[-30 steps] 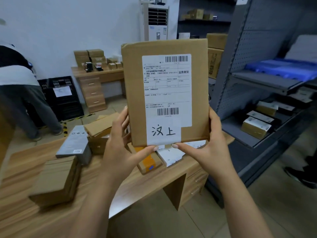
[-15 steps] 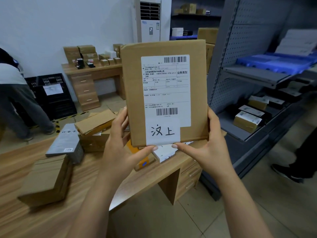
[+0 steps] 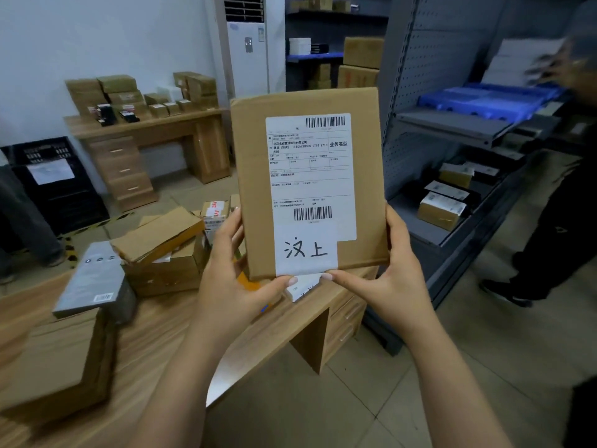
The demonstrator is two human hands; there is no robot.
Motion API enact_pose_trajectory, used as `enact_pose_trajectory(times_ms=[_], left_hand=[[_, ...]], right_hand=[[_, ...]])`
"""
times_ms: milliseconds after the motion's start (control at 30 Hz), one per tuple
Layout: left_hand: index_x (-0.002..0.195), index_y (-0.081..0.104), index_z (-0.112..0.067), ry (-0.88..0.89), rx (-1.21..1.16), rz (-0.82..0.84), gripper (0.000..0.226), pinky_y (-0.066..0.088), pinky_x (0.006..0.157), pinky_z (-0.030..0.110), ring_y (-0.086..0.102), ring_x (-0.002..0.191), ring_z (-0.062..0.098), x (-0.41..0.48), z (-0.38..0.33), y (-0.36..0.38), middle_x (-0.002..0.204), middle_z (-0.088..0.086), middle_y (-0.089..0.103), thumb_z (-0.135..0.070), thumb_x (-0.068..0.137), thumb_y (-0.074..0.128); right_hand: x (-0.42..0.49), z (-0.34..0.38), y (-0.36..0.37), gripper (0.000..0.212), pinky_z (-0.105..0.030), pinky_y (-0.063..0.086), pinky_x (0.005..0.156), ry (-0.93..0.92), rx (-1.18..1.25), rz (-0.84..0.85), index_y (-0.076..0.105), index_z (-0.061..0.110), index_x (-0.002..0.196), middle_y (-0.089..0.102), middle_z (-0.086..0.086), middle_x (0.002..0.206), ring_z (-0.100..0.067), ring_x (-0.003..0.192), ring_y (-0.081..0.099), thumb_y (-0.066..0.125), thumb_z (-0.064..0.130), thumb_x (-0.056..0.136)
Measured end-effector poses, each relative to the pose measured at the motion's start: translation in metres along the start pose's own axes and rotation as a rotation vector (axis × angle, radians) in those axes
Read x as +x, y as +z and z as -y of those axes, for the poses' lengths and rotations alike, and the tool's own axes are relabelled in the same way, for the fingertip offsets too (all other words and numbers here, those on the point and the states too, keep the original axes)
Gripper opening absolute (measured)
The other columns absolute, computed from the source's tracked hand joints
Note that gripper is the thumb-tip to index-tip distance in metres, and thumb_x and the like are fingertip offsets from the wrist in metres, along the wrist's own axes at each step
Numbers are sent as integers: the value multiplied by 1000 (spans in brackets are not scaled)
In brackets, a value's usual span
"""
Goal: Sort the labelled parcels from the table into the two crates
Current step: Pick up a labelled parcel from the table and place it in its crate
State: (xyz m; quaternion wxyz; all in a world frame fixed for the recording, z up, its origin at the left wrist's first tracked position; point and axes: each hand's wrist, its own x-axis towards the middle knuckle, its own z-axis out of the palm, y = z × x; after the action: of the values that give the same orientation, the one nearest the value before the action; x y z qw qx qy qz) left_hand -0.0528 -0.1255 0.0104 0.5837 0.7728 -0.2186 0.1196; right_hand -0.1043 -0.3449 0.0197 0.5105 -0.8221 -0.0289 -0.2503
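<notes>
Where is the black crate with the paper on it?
In the head view, the black crate stands at the far left of the picture, just left of the far wooden desk and its drawers.

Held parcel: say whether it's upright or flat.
Upright: left hand and right hand hold the parcel on end, label facing the camera.

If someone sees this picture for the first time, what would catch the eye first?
Most likely the flat brown parcel, held upright in the middle by the left hand and right hand, its white label facing the camera. Below left, more boxes lie on the wooden table.
</notes>
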Motion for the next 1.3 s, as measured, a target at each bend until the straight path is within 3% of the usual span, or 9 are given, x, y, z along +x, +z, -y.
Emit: enact_pose_trajectory(times_ms=[67, 300, 467, 633, 733, 933, 1067, 1200, 1300], left_hand=[[145, 22, -46, 3, -20, 53, 110, 47, 98, 18, 36, 134, -4, 8, 6, -5, 144, -23, 39, -17, 63, 89], [148, 21, -44, -1, -46, 310, 110, 44, 105, 41, 32, 135, -7, 28, 32, -13, 145, -29, 35, -38, 61, 88], [144, 26, -45, 34, -142, 519, 105, 46, 89, 10, 34, 132, -10, 26, 51, -6, 140, -35, 36, -23, 63, 89], [147, 27, -38, 24, -239, 796, 106, 47, 102, 33, 37, 130, -10, 1, 58, 13, 144, -27, 38, -32, 61, 89], [148, 26, -37, 46, -237, 909, 108, 43, 104, 25, 38, 129, -11, -23, 55, 26, 144, -25, 39, -35, 61, 90], [148, 24, -37, 63, -276, 1169, 110, 39, 107, 32, 37, 132, -3, -76, 36, 54, 146, -23, 37, -33, 61, 91], [148, 22, -36, 79, -314, 1278, 108, 35, 101, 21, 34, 127, -7, -116, 18, 64, 140, -29, 33, -30, 64, 89], [133, 26, -51, 100, -394, 1420, 97, 37, 83, -2, 33, 112, -31, -169, -11, 72, 120, -51, 33, -22, 65, 89], [139, 28, -47, 114, -456, 1542, 101, 42, 85, 4, 34, 113, -31, -218, -40, 72, 124, -47, 36, -17, 65, 89]], right_hand=[[-3, 1, 8, 113, -1, 32, 100, 28, -15, -37, 22, 36, 149, 35, 43, 134, 18, 127, 35, 92, 32, 61], [-34, 0, 34, 111, 4, 33, 87, 206, -50, -233, 25, 33, 147, 37, 58, 117, 26, 116, 38, 92, 30, 60], [-77, 8, 52, 110, -1, 37, 91, 336, -110, -403, 25, 42, 144, 43, 44, 128, 16, 122, 42, 94, 31, 58], [-142, 19, 61, 107, 3, 35, 85, 487, -197, -580, 26, 44, 139, 43, 50, 120, 23, 116, 41, 93, 34, 57], [-184, 29, 64, 107, 2, 37, 85, 597, -226, -683, 29, 42, 141, 45, 45, 121, 22, 115, 43, 93, 38, 56], [-264, 53, 68, 109, -21, 48, 96, 775, -253, -909, 35, 32, 145, 58, 24, 127, 8, 117, 53, 96, 34, 54], [-310, 73, 68, 105, -9, 48, 84, 840, -285, -1025, 38, 28, 141, 60, 26, 118, 12, 108, 56, 97, 30, 53], [-372, 105, 71, 102, -26, 53, 92, 883, -280, -1177, 39, 29, 137, 60, 21, 121, 4, 111, 58, 97, 29, 53], [-421, 139, 76, 101, -27, 54, 91, 897, -308, -1282, 38, 31, 137, 60, 20, 121, 4, 110, 58, 96, 28, 54]])
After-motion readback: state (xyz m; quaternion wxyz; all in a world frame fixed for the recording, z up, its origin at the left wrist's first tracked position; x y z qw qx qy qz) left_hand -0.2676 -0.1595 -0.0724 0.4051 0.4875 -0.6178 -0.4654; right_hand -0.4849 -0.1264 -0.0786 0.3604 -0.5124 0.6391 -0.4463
